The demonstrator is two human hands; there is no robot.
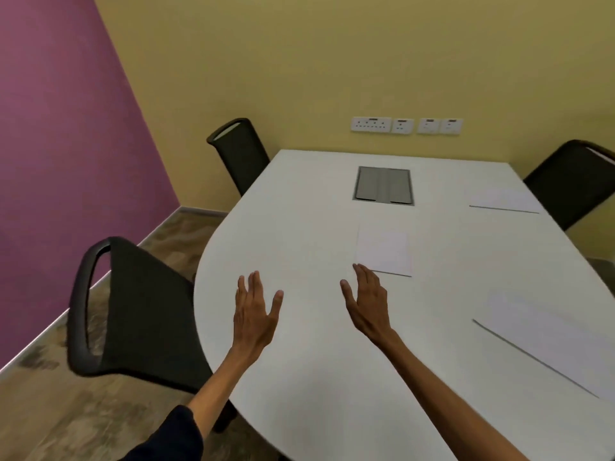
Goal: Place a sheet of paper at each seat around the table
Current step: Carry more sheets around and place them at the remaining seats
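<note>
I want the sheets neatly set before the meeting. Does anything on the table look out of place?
The middle sheet lies midway across the table, near the cable hatch, before no chair. The far sheet and near sheet sit by its right edge.

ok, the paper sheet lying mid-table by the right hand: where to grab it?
Take the middle sheet by its near-left corner, coming from the near side with the right hand, which is closest to it. It lies flat on the table, so probably lift that corner first, then pinch.
</note>
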